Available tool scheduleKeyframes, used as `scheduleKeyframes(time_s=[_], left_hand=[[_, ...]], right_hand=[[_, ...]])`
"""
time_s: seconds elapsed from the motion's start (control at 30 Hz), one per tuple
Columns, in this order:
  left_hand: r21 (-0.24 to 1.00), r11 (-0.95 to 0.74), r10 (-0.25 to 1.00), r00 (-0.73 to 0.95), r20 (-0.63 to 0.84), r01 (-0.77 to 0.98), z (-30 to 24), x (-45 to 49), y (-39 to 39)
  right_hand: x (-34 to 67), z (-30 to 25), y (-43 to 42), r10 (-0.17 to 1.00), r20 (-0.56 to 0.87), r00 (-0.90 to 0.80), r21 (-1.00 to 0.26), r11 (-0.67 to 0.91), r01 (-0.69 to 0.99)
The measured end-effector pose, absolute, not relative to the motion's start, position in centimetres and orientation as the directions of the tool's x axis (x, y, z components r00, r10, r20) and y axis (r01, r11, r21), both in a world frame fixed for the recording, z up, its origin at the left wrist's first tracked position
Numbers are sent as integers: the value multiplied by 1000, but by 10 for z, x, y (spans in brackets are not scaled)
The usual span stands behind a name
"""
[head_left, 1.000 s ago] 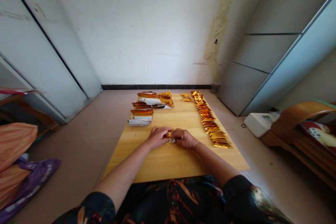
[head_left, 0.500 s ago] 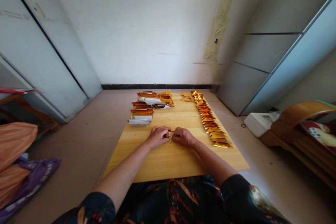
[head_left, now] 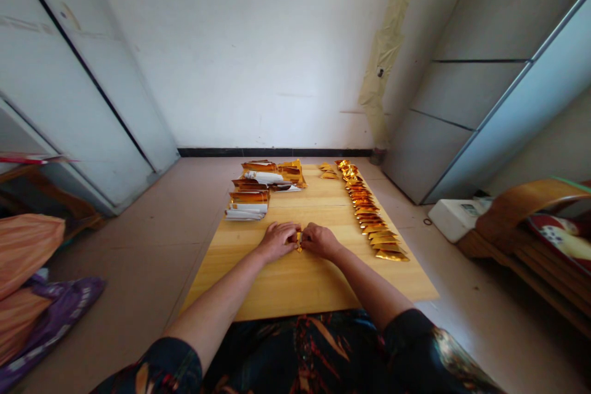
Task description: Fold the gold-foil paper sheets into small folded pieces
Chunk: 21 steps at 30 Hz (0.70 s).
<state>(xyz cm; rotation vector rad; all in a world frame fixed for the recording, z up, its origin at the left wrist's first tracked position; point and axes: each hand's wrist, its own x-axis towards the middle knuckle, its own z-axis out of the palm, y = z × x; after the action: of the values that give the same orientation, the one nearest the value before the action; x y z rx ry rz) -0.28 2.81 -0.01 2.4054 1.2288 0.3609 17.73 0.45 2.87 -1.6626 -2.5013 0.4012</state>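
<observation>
Between my hands, at the middle of the wooden table (head_left: 258, 286), is a small piece of gold foil paper (head_left: 299, 242), mostly covered by my fingers. My left hand (head_left: 279, 241) is closed on its left side, fingertips bent onto the paper. From the other side my right hand (head_left: 322, 241) pinches the paper with curled fingers. Folded gold foil pieces (head_left: 372, 218) overlap in a long row along the table's right side. Stacks of gold and white foil sheets (head_left: 247, 200) lie at the left, beyond my left hand.
A few folded gold pieces (head_left: 327, 171) sit at the table's far edge. Past the table rises a white wall (head_left: 258, 61). On the right are a grey cabinet (head_left: 462, 86), a white box (head_left: 455, 220) and a wooden chair (head_left: 512, 209). Orange and purple bags (head_left: 60, 308) lie at left.
My right hand has shifted slightly left, closer to my left hand. The grey-white face of the paper that showed between them is now gold and narrower.
</observation>
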Motion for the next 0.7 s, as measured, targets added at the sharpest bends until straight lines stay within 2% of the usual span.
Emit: scheduleKeyframes(time_s=[0.17, 0.3, 0.47, 0.7], left_hand=[[473, -529, 813, 580, 47, 704, -4, -4, 28], [478, -524, 820, 569, 62, 705, -3, -4, 26], [491, -525, 820, 569, 70, 695, 0, -3, 25], [491, -555, 799, 595, 88, 672, -2, -4, 26]], right_hand=[[173, 31, -1, 940, -46, -338, -272, 314, 910], [163, 29, -8, 951, 10, -310, -200, 306, 931], [148, 25, -21, 966, -8, -258, -163, 253, 953], [148, 19, -38, 959, 38, -282, -115, 284, 952]])
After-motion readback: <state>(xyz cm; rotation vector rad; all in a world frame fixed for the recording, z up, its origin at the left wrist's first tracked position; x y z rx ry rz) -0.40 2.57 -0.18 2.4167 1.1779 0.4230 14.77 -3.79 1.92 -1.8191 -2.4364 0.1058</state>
